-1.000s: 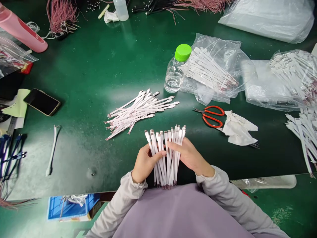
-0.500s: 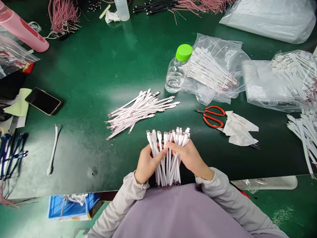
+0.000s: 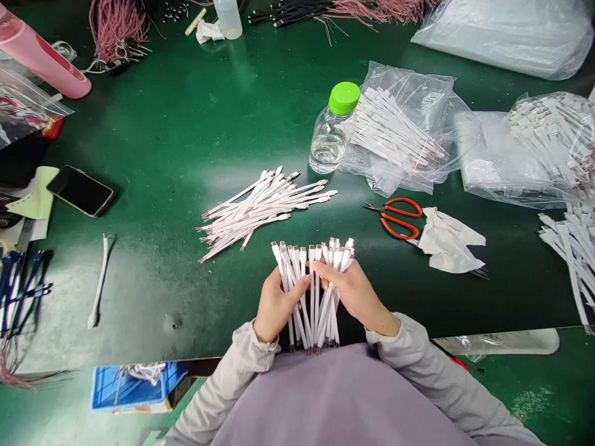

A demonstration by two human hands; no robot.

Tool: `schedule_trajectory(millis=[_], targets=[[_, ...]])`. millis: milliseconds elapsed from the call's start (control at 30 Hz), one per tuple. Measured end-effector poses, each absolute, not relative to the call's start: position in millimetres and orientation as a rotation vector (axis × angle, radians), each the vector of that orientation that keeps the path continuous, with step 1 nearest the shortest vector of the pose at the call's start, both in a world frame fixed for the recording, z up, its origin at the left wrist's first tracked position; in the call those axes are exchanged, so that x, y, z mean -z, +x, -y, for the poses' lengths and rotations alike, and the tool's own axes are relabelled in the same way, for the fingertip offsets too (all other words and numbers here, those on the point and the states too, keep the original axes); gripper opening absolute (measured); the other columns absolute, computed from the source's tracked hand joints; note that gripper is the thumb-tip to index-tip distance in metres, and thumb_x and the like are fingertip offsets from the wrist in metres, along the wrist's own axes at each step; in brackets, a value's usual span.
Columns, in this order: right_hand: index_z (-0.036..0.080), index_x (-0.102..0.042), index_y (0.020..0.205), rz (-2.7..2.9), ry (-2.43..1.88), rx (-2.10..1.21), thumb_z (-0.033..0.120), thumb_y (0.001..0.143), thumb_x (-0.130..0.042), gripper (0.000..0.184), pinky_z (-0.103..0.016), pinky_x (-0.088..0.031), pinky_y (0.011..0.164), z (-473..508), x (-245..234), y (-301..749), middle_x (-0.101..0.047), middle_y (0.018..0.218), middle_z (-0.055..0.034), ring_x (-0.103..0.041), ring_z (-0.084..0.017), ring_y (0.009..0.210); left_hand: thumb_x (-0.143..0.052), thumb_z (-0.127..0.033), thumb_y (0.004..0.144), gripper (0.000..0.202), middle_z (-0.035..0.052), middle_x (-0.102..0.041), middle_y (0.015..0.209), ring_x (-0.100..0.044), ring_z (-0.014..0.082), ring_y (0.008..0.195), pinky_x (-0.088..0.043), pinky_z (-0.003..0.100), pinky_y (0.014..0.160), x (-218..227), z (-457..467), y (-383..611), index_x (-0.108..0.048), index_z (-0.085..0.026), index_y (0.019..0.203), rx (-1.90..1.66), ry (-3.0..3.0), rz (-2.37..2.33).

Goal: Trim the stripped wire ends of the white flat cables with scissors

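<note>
A fanned bundle of short white cables (image 3: 312, 310) stands between my hands at the table's front edge, plugs up and bare wire ends down. My left hand (image 3: 277, 305) is closed round the left part of it, thumb across the front. Around the right part my right hand (image 3: 360, 294) is closed, its thumb and fingertips at the middle cables just below the plugs. The fingers behind the bundle are mostly hidden. Just beyond lies a loose pile of similar white cables (image 3: 267, 210), with their plugs mostly pointing right.
Right of the pile are a green-capped bottle (image 3: 329, 139), orange-handled scissors (image 3: 400, 218), a white cloth (image 3: 450, 241) and clear bags of cables (image 3: 395, 133). To the left lie a phone (image 3: 82, 190) and a single white cable (image 3: 100, 282). A blue bin (image 3: 105, 387) sits below the table edge.
The cables in my left hand have spread a little further left, and several plugs there now stand more apart. Both hands have shifted only slightly; the pile lies unchanged.
</note>
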State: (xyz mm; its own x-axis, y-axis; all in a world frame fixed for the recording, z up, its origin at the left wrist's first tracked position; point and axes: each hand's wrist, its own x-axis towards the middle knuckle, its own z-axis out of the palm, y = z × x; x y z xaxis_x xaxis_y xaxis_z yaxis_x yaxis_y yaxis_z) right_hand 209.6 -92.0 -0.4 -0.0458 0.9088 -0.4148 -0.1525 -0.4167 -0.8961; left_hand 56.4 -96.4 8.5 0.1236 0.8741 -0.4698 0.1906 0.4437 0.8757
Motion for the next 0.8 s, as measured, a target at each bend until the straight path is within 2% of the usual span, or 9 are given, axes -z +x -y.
schedule_trajectory(millis=[367,567,733,800], targets=[[0.018,-0.051,0.057,0.890,-1.399,-1.598,0.035,0.076,-0.069,0.031,-0.027,-0.034,0.057,86.0,-7.3,206.0,-0.045,0.051,0.0049,-0.041,-0.010,0.053,-0.066,-0.041,0.078,0.032,-0.0027,-0.057,0.062,-0.048,0.0079,0.043,-0.040,0.021,0.044,-11.5,94.8,58.2,-0.059,-0.013,0.090,-0.674,1.009,-1.402],[0.018,-0.051,0.059,0.809,-1.345,-1.655,0.038,0.077,-0.069,0.033,-0.026,-0.033,0.055,88.2,-4.0,205.5,-0.043,0.052,0.0048,-0.040,-0.009,0.052,-0.067,-0.042,0.076,0.032,-0.0023,-0.059,0.063,-0.045,0.0077,0.042,-0.038,0.022,0.045,-11.1,95.9,59.2,-0.060,-0.014,0.090,-0.676,0.995,-1.407],[0.018,-0.054,0.064,0.675,-1.282,-1.681,0.043,0.078,-0.069,0.032,-0.026,-0.032,0.053,91.5,1.3,205.2,-0.043,0.054,0.0043,-0.039,-0.009,0.053,-0.073,-0.039,0.071,0.035,0.0005,-0.064,0.074,-0.053,0.0108,0.057,-0.043,0.022,0.056,-12.5,93.6,60.3,-0.062,-0.015,0.094,-0.764,0.883,-1.350],[0.018,-0.054,0.065,0.672,-1.303,-1.670,0.043,0.077,-0.070,0.032,-0.026,-0.033,0.053,92.4,0.5,204.9,-0.044,0.055,0.0043,-0.039,-0.009,0.053,-0.075,-0.038,0.070,0.037,-0.0005,-0.063,0.073,-0.052,0.0096,0.058,-0.041,0.021,0.055,-13.8,91.9,60.6,-0.061,-0.016,0.096,-0.785,0.790,-1.285]])
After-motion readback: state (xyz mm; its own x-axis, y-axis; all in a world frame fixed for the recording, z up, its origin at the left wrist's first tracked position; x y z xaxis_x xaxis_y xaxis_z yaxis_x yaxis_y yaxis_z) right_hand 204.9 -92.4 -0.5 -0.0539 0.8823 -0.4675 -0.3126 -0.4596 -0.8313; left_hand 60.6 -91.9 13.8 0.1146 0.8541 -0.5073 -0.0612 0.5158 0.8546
